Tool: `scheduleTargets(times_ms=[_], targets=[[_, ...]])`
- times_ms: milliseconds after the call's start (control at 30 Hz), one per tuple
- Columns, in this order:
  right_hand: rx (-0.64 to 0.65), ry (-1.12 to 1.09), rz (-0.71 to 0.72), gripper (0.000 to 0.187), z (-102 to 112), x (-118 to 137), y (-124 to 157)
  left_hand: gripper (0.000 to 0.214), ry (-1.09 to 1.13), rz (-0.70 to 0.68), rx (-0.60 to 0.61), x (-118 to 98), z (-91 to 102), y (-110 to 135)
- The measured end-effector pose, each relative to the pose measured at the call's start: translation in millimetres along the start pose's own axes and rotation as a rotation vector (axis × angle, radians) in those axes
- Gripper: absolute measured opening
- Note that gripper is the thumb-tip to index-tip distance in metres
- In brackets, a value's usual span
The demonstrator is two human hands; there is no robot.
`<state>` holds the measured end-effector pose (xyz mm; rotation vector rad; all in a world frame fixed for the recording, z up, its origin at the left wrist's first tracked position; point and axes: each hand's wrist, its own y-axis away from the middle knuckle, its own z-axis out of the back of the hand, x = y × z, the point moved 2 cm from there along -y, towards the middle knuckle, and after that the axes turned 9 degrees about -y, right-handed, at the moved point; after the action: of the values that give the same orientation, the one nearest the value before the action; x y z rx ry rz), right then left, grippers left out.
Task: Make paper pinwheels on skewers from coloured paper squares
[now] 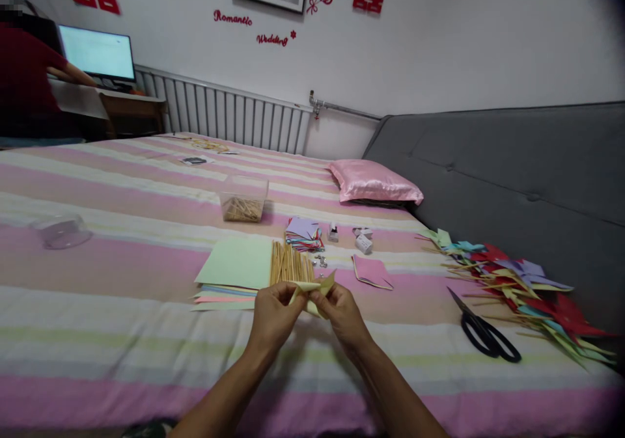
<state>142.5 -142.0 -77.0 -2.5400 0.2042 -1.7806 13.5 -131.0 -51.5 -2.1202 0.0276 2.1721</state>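
Both my hands pinch a folded piece of pale green paper (pixel 312 289) just above the striped bed. My left hand (pixel 273 314) grips its left side with closed fingers. My right hand (pixel 342 314) holds its right side, a pointed flap sticking up near the thumb. Right behind the paper lie a bundle of wooden sticks (pixel 291 263) and a stack of coloured paper sheets (pixel 234 272), green sheet on top.
Black scissors (pixel 486 334) lie to the right, beside a pile of finished paper pinwheels (pixel 517 288). Farther back are a clear box of sticks (pixel 243 198), small coloured squares (pixel 303 233), a pink sheet (pixel 371 271), small pins (pixel 319 261), a pink pillow (pixel 374 182). A person sits at a monitor far left.
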Motion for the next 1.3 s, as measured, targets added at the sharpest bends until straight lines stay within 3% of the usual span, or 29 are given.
scheduleTargets(times_ms=[600, 900, 1300], targets=[[0.017, -0.005, -0.007, 0.034, -6, 19, 6, 0.015, 0.022, -0.043, 0.058, -1, -3.2, 1], [-0.042, -0.006, 0.016, 0.031, 0, 10, 3, 0.009, 0.017, 0.003, 0.106, 2, -4.1, 0], [-0.046, -0.017, 0.008, 0.03, 0, 8, 4, 0.021, 0.002, 0.069, 0.105, -2, -2.8, -1]])
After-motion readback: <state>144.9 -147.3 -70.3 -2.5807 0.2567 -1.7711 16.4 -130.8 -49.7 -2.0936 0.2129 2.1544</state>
